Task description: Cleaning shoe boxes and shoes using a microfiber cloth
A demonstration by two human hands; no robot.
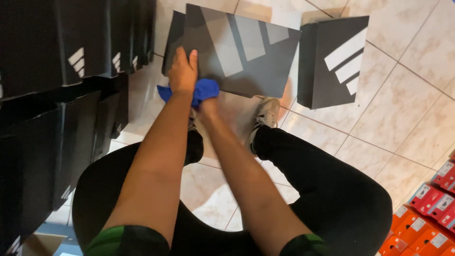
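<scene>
- Progress, my read: wiping of the flat dark grey cardboard shoe-box lid with 3 pale stripes [241, 50] looks under way; the crumpled blue cloth [204, 90] sits at the lid's near left edge, so most of the surface seems yet to be covered.
- The lid lies on the beige tiled floor [403, 109], just ahead of the person's feet.
- Left hand [183, 71]: flat on the lid's near left corner, fingers together, pressing down.
- Right hand [207, 105]: beneath the left wrist at the cloth; mostly hidden, so I cannot tell its finger state.
- Both forearms extended forward, crossing near the wrists.
- 1 more black striped box [334, 61] lies right of the lid; black stacked boxes [52, 47] stand left.
</scene>
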